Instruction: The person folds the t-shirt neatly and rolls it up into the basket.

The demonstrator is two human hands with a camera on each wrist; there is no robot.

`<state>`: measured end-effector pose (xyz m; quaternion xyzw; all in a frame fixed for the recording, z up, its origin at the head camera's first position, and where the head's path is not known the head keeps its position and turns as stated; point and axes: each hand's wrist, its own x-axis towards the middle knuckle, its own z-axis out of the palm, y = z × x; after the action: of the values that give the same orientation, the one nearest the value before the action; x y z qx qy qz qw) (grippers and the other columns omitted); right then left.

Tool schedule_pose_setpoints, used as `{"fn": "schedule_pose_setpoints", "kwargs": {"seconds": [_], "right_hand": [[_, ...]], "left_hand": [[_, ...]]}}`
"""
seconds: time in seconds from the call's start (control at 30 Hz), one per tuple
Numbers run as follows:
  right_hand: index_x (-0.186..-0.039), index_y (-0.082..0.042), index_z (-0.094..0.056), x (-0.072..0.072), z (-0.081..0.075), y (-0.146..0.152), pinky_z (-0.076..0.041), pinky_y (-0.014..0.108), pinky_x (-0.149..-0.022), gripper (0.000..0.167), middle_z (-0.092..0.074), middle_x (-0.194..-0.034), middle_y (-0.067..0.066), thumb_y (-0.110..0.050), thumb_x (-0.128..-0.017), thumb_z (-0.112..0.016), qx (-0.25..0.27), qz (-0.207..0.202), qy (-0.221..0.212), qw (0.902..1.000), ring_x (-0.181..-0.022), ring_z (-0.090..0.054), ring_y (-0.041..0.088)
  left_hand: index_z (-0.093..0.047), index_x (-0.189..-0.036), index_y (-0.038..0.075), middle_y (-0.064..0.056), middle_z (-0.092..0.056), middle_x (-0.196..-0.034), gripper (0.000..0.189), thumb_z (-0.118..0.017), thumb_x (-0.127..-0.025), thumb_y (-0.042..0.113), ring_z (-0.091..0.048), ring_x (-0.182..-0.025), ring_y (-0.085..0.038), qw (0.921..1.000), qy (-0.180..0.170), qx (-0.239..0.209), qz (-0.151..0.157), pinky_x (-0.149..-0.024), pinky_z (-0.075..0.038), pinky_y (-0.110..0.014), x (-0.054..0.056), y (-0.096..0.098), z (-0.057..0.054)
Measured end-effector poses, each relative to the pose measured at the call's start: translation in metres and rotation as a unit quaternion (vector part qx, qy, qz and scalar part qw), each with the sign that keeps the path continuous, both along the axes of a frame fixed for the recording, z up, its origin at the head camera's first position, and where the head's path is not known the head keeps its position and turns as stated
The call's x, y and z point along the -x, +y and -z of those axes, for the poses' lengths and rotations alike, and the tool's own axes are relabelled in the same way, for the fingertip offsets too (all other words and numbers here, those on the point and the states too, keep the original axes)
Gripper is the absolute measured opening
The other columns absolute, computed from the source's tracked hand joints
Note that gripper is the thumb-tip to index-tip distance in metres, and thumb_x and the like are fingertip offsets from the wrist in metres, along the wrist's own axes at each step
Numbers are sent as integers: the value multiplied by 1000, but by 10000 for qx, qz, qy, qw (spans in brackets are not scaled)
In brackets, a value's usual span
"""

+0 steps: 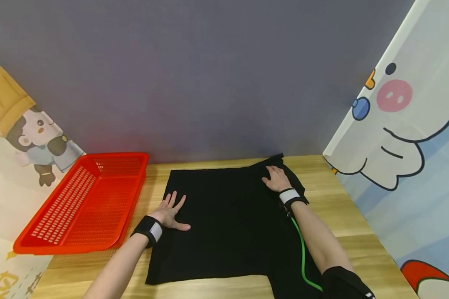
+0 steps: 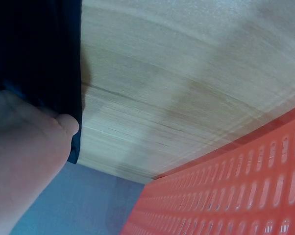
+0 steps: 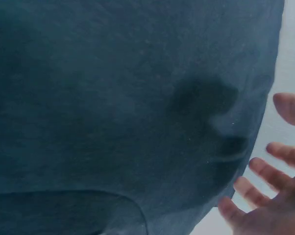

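Note:
A black T-shirt (image 1: 224, 224) lies spread on the wooden table, its straight hem to the left and one sleeve reaching down at the lower right. Close to the hem, my left hand (image 1: 168, 216) rests on the cloth with fingers spread. In the left wrist view, part of that hand (image 2: 35, 147) shows beside the shirt's dark edge (image 2: 44, 49). My right hand (image 1: 277, 178) is at the far right part of the shirt, where the fabric is rumpled. Its fingers (image 3: 267, 174) look spread and loosely extended in the right wrist view, and nothing is between them.
A red plastic basket (image 1: 134, 199) with perforated walls stands left of the shirt. Behind the table rises a grey panel (image 1: 217, 83). A green cable (image 1: 303, 253) runs from the right wristband along the forearm. Cartoon-printed sheets (image 1: 426, 174) flank both sides.

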<state>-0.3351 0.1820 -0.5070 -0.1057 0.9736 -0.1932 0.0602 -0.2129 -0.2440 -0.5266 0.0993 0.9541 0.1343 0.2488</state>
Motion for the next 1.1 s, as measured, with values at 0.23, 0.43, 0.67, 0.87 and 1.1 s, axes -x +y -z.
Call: {"fn": "schedule_pose_setpoints", "kwargs": {"seconds": [0.23, 0.43, 0.67, 0.87, 1.1], "right_hand": [[-158, -9, -31, 11, 10, -13, -33, 75, -106, 61, -17, -166, 20, -41, -107, -40, -75, 326, -735, 9967, -147, -17, 52], [-149, -5, -41, 20, 14, -20, -29, 76, -107, 54, -28, -162, 19, -39, -107, -39, -115, 824, -860, 9928, -146, -18, 49], [-156, -1, -31, 27, 14, -25, -11, 66, -118, 65, -20, -161, 28, -45, -108, -30, -673, 1014, -894, 9885, -147, -13, 51], [-160, -6, -24, 25, 13, -27, -2, 69, -119, 68, -15, -160, 33, -50, -108, -26, -727, 1193, -1162, 9833, -148, -7, 54], [-161, -16, -25, 30, 10, -37, 3, 75, -116, 64, -8, -166, 24, -50, -107, -31, -222, 592, -1393, 9882, -152, 4, 52]], "left_hand": [[-5, -162, 13, -27, 15, -166, 131, -75, -70, 74, 12, -153, -50, 9998, -159, -81, -63, -125, 0, -61, -9, 7, -17], [-3, -163, 16, -25, 16, -167, 134, -69, -67, 82, 13, -154, -48, 10000, -52, -71, -25, -125, 0, -59, -7, 9, -14], [-3, -163, 17, -25, 14, -167, 132, -74, -69, 76, 11, -154, -49, 9999, -132, 25, -87, -125, -1, -60, -6, 10, -16], [-6, -163, 14, -25, 13, -167, 128, -76, -72, 71, 10, -155, -47, 9996, -225, 87, -132, -126, -2, -58, -10, 16, -25], [-2, -163, 17, -23, 16, -167, 130, -73, -72, 75, 12, -155, -46, 9996, -140, 205, -112, -126, -1, -57, -8, 11, -21]]}}
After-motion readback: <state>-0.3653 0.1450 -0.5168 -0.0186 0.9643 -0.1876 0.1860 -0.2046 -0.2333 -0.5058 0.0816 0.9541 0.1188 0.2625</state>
